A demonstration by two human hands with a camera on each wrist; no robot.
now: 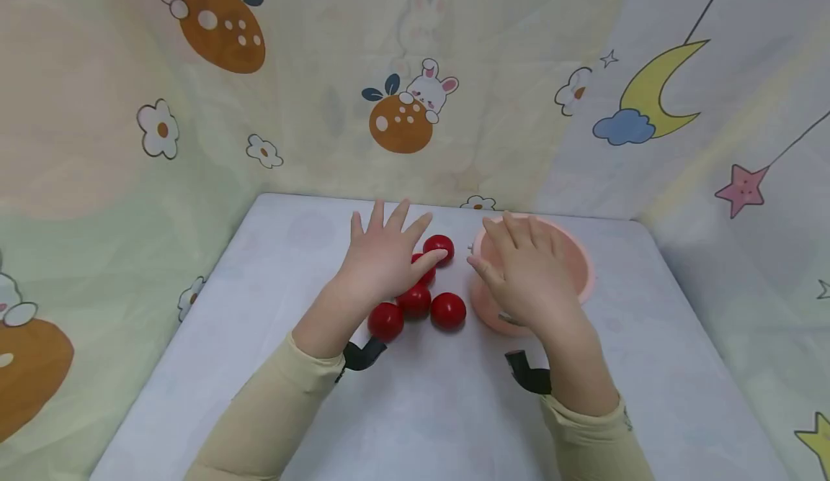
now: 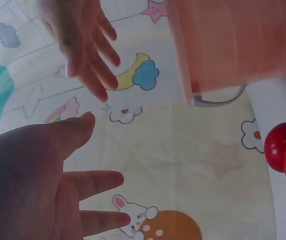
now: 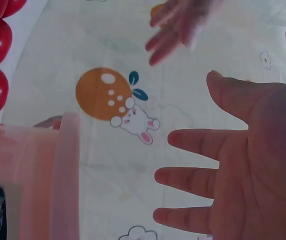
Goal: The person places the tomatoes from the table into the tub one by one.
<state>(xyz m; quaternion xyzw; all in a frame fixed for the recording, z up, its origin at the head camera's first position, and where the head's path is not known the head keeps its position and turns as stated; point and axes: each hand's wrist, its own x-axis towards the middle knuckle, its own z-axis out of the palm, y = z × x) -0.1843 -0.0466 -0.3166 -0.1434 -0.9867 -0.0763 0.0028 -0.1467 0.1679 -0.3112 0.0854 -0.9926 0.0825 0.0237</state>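
Note:
Both hands hover in the air with spread, straight fingers and hold nothing. In the head view, my left hand (image 1: 381,259) is above the left part of a group of several glossy red balls (image 1: 448,312), partly covering some. My right hand (image 1: 534,272) is over a pink bucket (image 1: 485,309), hiding part of its mouth. The left wrist view shows the left hand (image 2: 28,180) apart from the balls (image 2: 279,145) and the bucket (image 2: 233,45). In the right wrist view, the right hand (image 3: 253,170) is clear of the bucket's wall (image 3: 23,155).
The balls and bucket stand on a white table (image 1: 441,409), towards its back edge. Behind and beside it hangs a cloth (image 1: 311,92) printed with rabbits, flowers and stars. A thin handle (image 2: 220,101) hangs at the bucket's rim. Dark bands (image 1: 364,355) are on the wrists.

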